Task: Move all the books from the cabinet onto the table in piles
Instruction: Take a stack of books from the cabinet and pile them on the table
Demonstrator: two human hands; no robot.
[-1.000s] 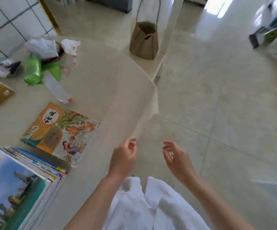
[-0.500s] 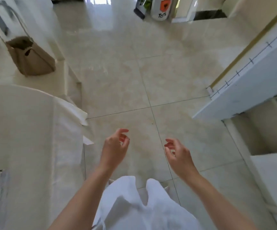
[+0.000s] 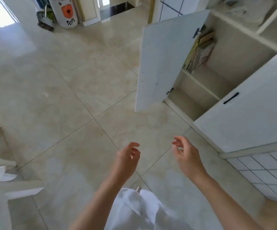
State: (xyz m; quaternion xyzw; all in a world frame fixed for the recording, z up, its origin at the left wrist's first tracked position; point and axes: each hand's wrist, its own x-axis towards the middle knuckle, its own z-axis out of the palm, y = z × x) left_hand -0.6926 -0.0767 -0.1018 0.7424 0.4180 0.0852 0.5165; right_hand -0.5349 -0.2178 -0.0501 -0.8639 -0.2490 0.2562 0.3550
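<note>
Left hand point(image 3: 126, 161): held out in front of the body above the tiled floor point(image 3: 71, 100), fingers loosely curled, nothing gripped. Right hand point(image 3: 188, 156): held beside it, a gap between the 2, fingers relaxed and slightly bent, nothing gripped. White garment point(image 3: 137, 211): seen below and between the forearms. Cabinet point(image 3: 224, 68): located ahead and to the right of the hands, well apart from both; 1 white door point(image 3: 166, 58) swung open, a 2nd door point(image 3: 250, 113) with a dark handle seen nearer the right hand. Books point(image 3: 200, 50): 1 stack stood leaning on the upper shelf inside the open compartment, beyond the open door, untouched by either hand; count not discernible.
</note>
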